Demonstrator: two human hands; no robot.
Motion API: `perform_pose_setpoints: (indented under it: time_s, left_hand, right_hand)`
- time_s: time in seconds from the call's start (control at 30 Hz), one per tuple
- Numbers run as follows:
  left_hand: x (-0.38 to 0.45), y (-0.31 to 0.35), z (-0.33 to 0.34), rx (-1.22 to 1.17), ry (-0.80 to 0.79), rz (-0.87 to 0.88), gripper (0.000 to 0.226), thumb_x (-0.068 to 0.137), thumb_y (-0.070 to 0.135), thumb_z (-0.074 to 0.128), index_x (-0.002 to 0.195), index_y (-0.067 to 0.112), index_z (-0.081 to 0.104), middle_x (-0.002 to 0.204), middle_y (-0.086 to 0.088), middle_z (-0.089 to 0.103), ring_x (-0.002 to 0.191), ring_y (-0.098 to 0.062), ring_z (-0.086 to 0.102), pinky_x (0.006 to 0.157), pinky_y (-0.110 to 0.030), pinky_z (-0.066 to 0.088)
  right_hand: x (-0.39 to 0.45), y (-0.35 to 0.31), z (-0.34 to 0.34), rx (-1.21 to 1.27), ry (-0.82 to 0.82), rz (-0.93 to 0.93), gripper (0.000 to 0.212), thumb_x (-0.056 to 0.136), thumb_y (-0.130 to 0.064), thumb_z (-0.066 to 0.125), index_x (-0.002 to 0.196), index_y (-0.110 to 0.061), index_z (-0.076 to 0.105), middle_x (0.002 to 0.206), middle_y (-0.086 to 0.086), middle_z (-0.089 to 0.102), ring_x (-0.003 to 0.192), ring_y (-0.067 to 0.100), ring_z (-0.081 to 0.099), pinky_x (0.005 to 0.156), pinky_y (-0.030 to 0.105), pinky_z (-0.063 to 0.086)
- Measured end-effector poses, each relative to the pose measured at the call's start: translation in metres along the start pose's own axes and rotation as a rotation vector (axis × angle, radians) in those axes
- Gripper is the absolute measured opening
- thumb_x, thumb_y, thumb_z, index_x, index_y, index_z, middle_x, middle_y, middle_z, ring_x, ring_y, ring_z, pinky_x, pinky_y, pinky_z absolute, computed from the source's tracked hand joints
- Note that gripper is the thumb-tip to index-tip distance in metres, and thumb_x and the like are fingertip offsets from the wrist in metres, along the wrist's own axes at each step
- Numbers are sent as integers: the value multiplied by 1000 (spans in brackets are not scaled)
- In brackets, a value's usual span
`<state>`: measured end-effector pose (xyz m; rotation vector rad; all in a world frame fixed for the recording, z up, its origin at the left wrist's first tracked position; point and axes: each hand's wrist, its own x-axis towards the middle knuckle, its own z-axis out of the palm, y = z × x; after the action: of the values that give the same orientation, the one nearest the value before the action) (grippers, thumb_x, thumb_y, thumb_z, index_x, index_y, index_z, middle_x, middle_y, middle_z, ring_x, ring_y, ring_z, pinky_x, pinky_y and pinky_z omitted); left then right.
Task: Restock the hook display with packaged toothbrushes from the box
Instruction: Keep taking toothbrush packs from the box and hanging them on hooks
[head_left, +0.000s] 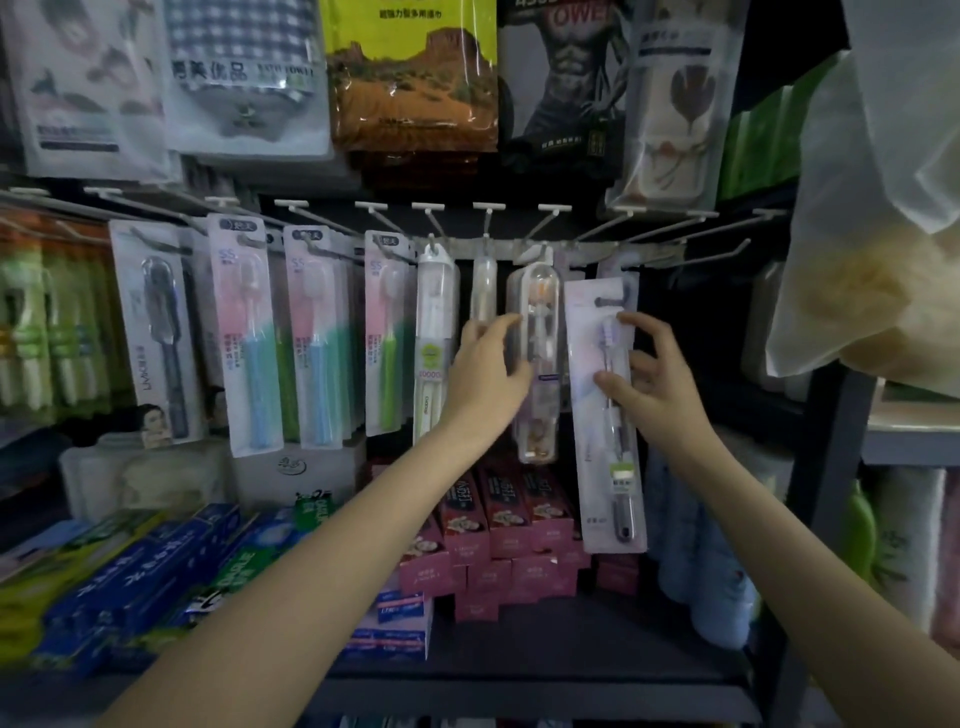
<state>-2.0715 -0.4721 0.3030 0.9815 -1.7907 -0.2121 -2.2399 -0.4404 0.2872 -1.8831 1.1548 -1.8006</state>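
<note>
A row of metal hooks (540, 228) runs across the middle of the display, several of them carrying packaged toothbrushes. My right hand (649, 374) pinches a long white-backed toothbrush pack (602, 415), thumb on its front and fingers at its top right edge, with the pack's hang hole up by a hook. My left hand (488, 374) reaches to a clear capsule-shaped toothbrush case (540, 364) hanging just left of it, fingers curled at the case's left side. Pink and green toothbrush packs (249, 343) hang further left. The box is not in view.
Toothpaste boxes, blue (150, 571) on the left and pink (498, 525) in the middle, lie on the dark shelf (519, 670) below the hooks. Bagged towels (410, 78) hang above. A white plastic bag (883, 208) hangs at the right beside a dark shelf post (826, 467).
</note>
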Motion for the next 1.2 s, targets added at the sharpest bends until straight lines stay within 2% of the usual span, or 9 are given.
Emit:
perform_pose_setpoints:
  time_s: [0.23, 0.33, 0.47, 0.57, 0.6, 0.67, 0.77, 0.97, 1.2]
  left_hand:
    - [-26, -41, -55, -23, -7, -25, 38, 89, 8, 53, 126, 13, 51, 125, -6, 46, 114, -19, 51, 97, -24, 39]
    - [-36, -71, -95, 50, 16, -70, 39, 89, 7, 51, 127, 13, 50, 127, -8, 45, 117, -21, 48, 94, -21, 34]
    - [-50, -112, -140, 150, 37, -111, 39, 90, 6, 49, 128, 13, 50, 130, -8, 43, 124, -22, 40, 96, -20, 29]
    - [-61, -136, -166, 224, 48, -119, 41, 89, 4, 50, 129, 13, 51, 134, -9, 41, 128, -24, 34, 104, -26, 25]
    - [-65, -143, -174, 249, 38, -111, 41, 89, 4, 50, 129, 13, 51, 136, -9, 40, 130, -25, 32, 106, -29, 25]
    - [-69, -153, -184, 272, -3, -107, 43, 89, 4, 50, 131, 13, 50, 142, -9, 35, 133, -27, 28, 109, -35, 24]
    - [-71, -164, -193, 265, -52, -114, 46, 89, 5, 51, 133, 15, 47, 148, -10, 29, 137, -28, 24, 114, -40, 21]
    - [-70, -174, -191, 244, -107, -140, 49, 91, 8, 51, 138, 16, 42, 154, -9, 17, 141, -28, 17, 116, -42, 18]
    - [-67, -177, -180, 238, -153, -133, 51, 91, 8, 51, 140, 19, 38, 154, -9, 16, 142, -28, 15, 116, -38, 16]
  right_hand:
    - [-13, -23, 54, 29, -16, 108, 53, 85, -7, 64, 125, -28, 36, 111, 6, 63, 91, 20, 67, 73, 28, 56]
    - [-16, -37, 86, -24, -31, 115, 41, 86, -11, 65, 117, -29, 45, 107, 9, 65, 91, 19, 64, 71, 24, 49]
    - [-17, -53, 135, -39, -67, 150, 29, 86, -13, 65, 114, -14, 60, 85, 9, 66, 64, 0, 61, 53, 14, 45]
    - [-18, -65, 173, 119, -11, 330, 10, 82, -10, 69, 84, -10, 60, 70, 5, 60, 57, 8, 56, 51, 19, 44]
    - [-18, -70, 184, 184, -1, 374, 14, 82, -9, 69, 78, -9, 56, 66, 3, 57, 56, 11, 55, 53, 21, 46]
    - [-19, -79, 199, 275, -6, 420, 14, 83, -7, 67, 82, -6, 53, 69, 5, 59, 56, 14, 59, 56, 22, 53]
    - [-21, -89, 208, 308, -8, 430, 15, 83, -6, 67, 79, -6, 52, 78, 8, 64, 56, 12, 65, 55, 22, 56]
    - [-21, -90, 201, 268, 23, 453, 21, 82, -6, 68, 70, -11, 51, 73, 7, 64, 54, 12, 63, 53, 21, 53]
    - [-22, -79, 187, 256, 71, 501, 25, 83, -5, 66, 68, -12, 47, 72, 5, 62, 58, 14, 61, 54, 22, 54]
